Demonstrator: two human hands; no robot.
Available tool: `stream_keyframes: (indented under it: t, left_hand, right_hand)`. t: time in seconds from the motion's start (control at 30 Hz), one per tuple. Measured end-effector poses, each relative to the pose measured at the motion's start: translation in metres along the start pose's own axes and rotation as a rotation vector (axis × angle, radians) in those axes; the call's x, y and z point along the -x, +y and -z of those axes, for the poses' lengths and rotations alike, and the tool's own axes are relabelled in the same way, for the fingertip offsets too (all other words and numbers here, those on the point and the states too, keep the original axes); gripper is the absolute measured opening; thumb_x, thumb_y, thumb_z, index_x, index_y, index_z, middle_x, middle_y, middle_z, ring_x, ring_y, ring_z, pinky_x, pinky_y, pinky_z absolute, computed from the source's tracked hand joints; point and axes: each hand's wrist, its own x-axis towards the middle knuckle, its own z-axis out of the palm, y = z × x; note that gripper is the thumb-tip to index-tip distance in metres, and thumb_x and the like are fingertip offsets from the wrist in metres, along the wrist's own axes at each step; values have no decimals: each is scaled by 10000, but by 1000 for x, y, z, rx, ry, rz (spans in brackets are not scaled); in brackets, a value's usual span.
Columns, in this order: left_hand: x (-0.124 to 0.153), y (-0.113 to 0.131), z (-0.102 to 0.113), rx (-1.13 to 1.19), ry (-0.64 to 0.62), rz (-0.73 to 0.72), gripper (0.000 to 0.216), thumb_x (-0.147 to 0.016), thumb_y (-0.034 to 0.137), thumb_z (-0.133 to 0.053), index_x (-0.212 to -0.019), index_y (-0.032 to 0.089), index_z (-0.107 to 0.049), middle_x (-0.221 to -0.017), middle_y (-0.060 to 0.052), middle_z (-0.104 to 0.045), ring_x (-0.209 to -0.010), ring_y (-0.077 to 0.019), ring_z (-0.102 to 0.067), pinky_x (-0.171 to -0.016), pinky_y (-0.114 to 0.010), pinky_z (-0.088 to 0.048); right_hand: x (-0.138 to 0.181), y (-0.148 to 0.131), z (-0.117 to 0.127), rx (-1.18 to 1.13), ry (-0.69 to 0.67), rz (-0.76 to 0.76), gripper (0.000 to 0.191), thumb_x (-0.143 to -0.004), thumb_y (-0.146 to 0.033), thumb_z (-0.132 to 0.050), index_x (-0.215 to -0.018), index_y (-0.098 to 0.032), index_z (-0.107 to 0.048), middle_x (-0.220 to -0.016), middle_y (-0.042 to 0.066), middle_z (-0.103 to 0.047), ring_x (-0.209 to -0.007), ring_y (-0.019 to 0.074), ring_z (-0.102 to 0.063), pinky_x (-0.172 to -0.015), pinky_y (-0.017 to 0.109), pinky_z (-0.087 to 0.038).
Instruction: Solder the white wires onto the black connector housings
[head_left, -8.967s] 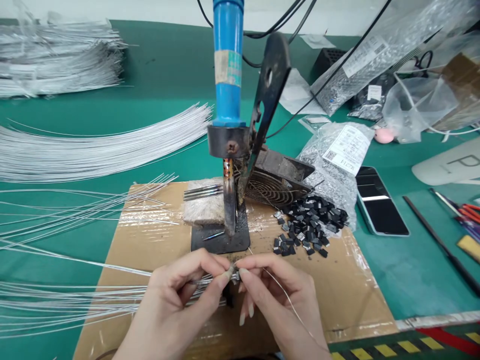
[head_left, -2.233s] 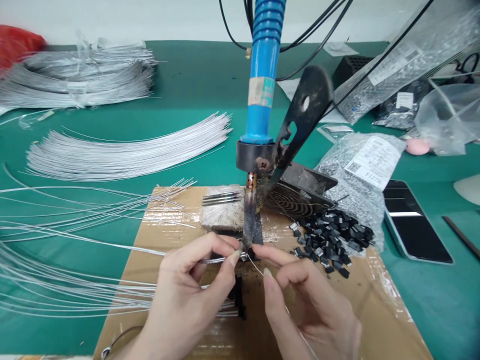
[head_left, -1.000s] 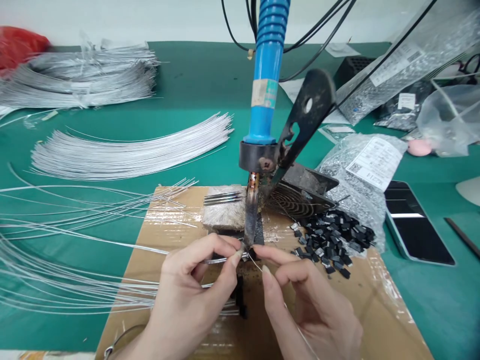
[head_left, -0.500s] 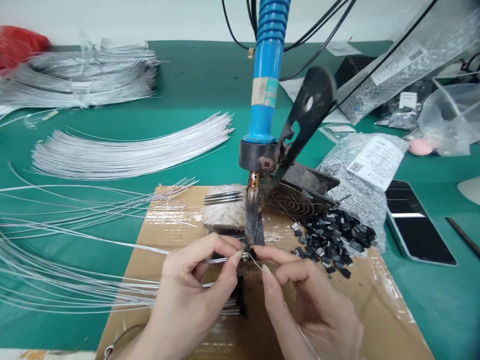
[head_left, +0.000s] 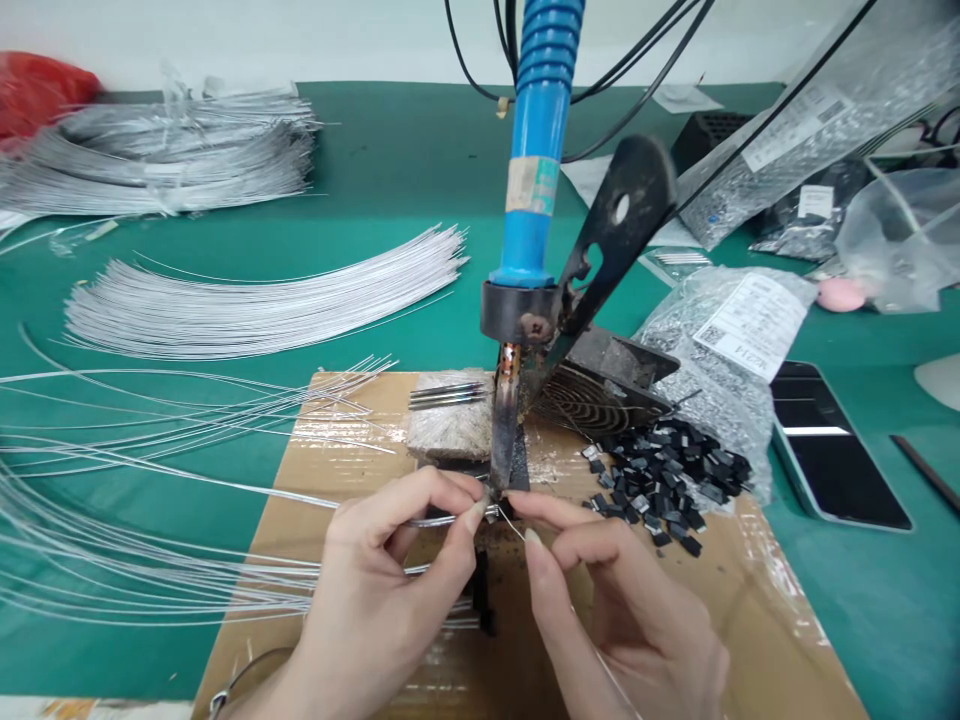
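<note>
Pinching left grip [head_left: 386,575], slim glossy wires [head_left: 292,494]

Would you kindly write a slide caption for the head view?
At a blue soldering iron, the left hand pinches pale wire and the right hand holds a thin strand.

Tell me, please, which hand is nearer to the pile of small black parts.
Right: the right hand is just in front of the pile; the left hand is farther off, to its left.

Wire bundle [head_left: 270,305] left of the soldering iron [head_left: 529,235], phone [head_left: 840,445] right, cardboard [head_left: 757,610] beneath.
</note>
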Motion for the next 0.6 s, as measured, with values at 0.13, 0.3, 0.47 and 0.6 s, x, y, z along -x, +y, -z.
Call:
stream_keyframes:
  t: [0.13,0.3,0.47,0.6]
  left_hand:
    - [0,-2,0,-1,-4,11,213,-840,78,-697,-762,264,-766,-797,66,-815,-744,-78,-773,-713,-63,-592]
    - [5,-10,4,-117,-45,-37,198,-881,95,-674,-803,266,-736,-822,66,-806,-754,-95,-783,-691,-108,-603]
    - [29,-16,12,-594,-9,-347,179,-935,75,-669,-954,252,-691,-963,30,-828,-825,-142,-798,-747,-258,-567]
    - [54,-25,13,-843,76,-518,199,-908,24,-711,-978,206,-675,-1041,-29,-854,-740,-165,-767,-742,-336,-514]
  right_hand:
    - [1,2,2,-11,-12,-8,201,-951,-177,-706,-781,-255,-633,-1101,-36,-833,-973,114,-811,-731,121,-563]
    - [3,4,6,8,-85,-19,200,-965,-186,-693,-788,-241,-619,-1114,-18,-833,-921,90,-809,-843,114,-556]
    - [3,12,20,-4,-73,-78,236,-987,-253,-691,-767,-224,-610,-1142,86,-824,-1056,183,-806,-923,186,-607]
    - [-2,34,49,100,-36,37,175,-926,-243,-760,-789,-232,-652,-1048,73,-845,-919,127,-818,-894,88,-578]
